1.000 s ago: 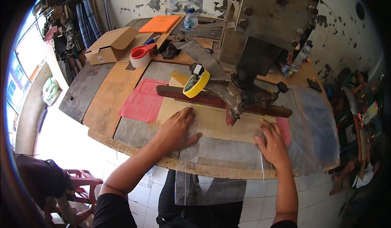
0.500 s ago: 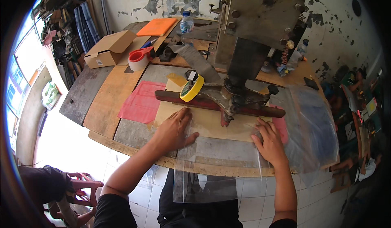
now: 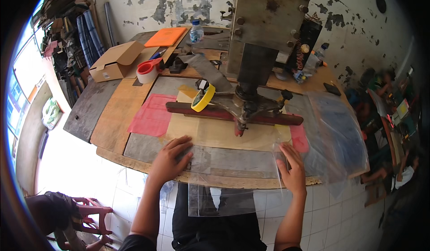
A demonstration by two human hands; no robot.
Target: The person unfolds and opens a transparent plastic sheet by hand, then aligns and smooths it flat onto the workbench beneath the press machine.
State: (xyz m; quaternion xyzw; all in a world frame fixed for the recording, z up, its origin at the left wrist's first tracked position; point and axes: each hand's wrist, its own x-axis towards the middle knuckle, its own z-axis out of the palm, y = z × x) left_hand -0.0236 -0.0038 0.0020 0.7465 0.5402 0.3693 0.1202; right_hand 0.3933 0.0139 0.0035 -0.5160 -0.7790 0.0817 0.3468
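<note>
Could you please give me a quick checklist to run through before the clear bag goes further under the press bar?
1. Left hand flat on the bag: ok.
2. Right hand on the bag's right edge: ok.
3. Both hands short of the bar: ok.
4. Bag lying smooth, no creases: cannot tell.
5. Yellow tape roll off the bar: not ok, it leans on it.
6. Bag stack clear of the bar: cannot tell.

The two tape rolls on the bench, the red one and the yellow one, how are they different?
The red tape roll sits at the far left of the bench, beside the cardboard box; the yellow tape roll is near the middle, by the press machine. The red tape roll looks wider and lies nearly flat; the yellow tape roll is narrower and stands tilted on edge. Neither is touched by a hand.
</note>
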